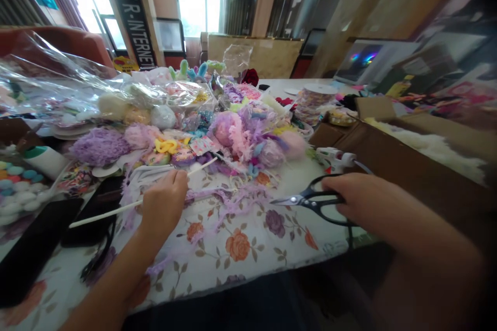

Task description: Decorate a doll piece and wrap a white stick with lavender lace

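Observation:
My left hand (165, 201) is closed around a long thin white stick (106, 214). One end of the stick reaches over a black phone-like slab at the left, and the other points up toward the yarn pile. My right hand (359, 199) grips black-handled scissors (310, 200) by their loops, with the metal blades pointing left, low over the flowered tablecloth (248, 264). Loose lilac fuzzy yarn (240, 201) lies on the cloth between my hands. A white glue gun (336, 159) rests just beyond my right hand.
Pastel yarn balls (101, 145) and clear plastic bags (186, 95) heap up across the back of the table. Two dark phone-like slabs (34, 248) lie at the left, near pompoms (19, 191). An open cardboard box (392, 152) with fluffy cream stuffing borders the right.

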